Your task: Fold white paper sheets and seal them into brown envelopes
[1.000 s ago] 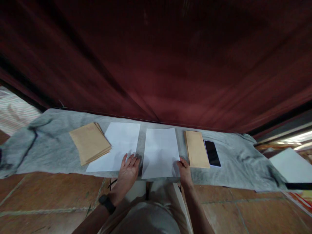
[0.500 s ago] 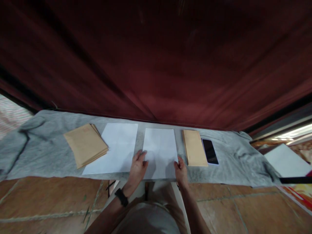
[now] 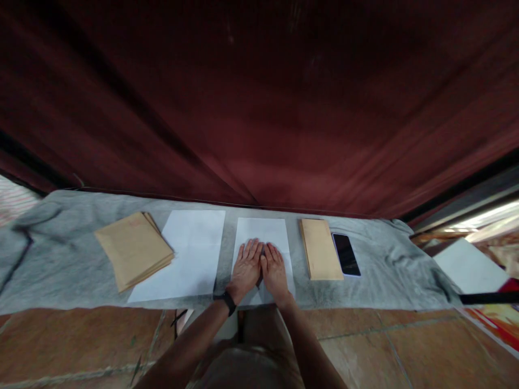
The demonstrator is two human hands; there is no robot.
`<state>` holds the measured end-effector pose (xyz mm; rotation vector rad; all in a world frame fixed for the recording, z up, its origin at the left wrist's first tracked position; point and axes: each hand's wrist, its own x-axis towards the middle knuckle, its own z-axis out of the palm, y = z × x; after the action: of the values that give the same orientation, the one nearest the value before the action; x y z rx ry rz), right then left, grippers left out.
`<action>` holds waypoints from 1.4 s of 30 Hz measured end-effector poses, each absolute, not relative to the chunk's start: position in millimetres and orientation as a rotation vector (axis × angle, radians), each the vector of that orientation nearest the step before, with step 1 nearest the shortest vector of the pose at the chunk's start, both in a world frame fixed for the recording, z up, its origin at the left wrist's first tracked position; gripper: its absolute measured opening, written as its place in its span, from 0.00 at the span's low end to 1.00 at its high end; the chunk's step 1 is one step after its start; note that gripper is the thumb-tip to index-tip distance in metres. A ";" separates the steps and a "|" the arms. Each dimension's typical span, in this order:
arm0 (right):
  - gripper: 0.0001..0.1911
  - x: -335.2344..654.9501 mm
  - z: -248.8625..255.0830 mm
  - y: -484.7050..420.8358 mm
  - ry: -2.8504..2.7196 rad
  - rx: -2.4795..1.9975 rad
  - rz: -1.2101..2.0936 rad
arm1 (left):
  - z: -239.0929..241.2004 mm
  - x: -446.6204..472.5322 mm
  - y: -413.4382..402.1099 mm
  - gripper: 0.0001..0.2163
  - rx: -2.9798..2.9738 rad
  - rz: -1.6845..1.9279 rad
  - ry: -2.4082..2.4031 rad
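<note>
Side by side, my left hand (image 3: 246, 266) and my right hand (image 3: 274, 270) lie flat on a white sheet of paper (image 3: 261, 228) in front of me. Both have their fingers stretched out and pointing away from me; neither grips anything. The hands cover the middle of the sheet. Left of it is a larger spread of white paper (image 3: 194, 248), partly under a stack of brown envelopes (image 3: 133, 248). A narrower stack of brown envelopes (image 3: 321, 249) sits to the right of my hands.
A phone (image 3: 346, 254) lies just right of the narrow envelopes. Grey cloth (image 3: 385, 270) covers the long table, and a dark red curtain (image 3: 259, 135) hangs along its far edge. Beyond the right end are a white board (image 3: 472, 265) and a black bar (image 3: 488, 298).
My hands have left the sheet's two side edges and come together on its middle, fingers now flat. The view has shifted slightly; the envelopes and phone stay in place.
</note>
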<state>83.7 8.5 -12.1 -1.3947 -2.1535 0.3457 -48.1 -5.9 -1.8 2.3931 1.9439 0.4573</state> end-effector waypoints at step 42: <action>0.26 169.1 6.0 -39.8 -2.515 -1.039 0.385 | 7.7 -101.4 -88.8 0.23 2.674 0.345 1.575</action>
<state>169.1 -39.8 6.0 -1.0390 -2.5151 0.3850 -101.4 -88.8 7.7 2.6740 1.5750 0.3453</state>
